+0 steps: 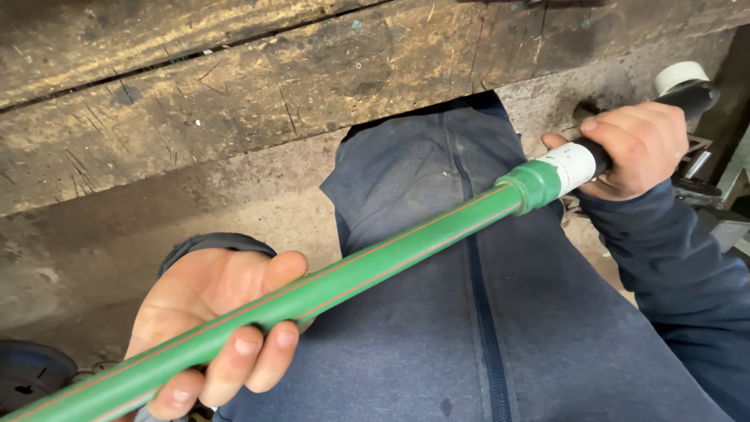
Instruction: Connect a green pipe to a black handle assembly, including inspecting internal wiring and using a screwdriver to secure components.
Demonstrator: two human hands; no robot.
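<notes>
My left hand (pixel 207 312) is nearest me, palm up, fingers (pixel 246 355) curled closed around the green pipe (pixel 336 281), which runs up and right across my lap. Farther along, the pipe ends in a green coupling (pixel 533 186) with a white-wrapped piece (pixel 573 166) pushed into it. My right hand (pixel 637 148) is clamped shut on the black handle (pixel 687 95) just beyond that wrap.

My worry: the pipe is long and only my two hands carry it, so if my left grip slackens it could sag and lever the coupling crooked. A twist from my right hand might also loosen the joint.

Behind it all runs the scarred wooden tabletop (pixel 234 94), its near edge above my knee. No boxes, tubs or other containers in sight.
</notes>
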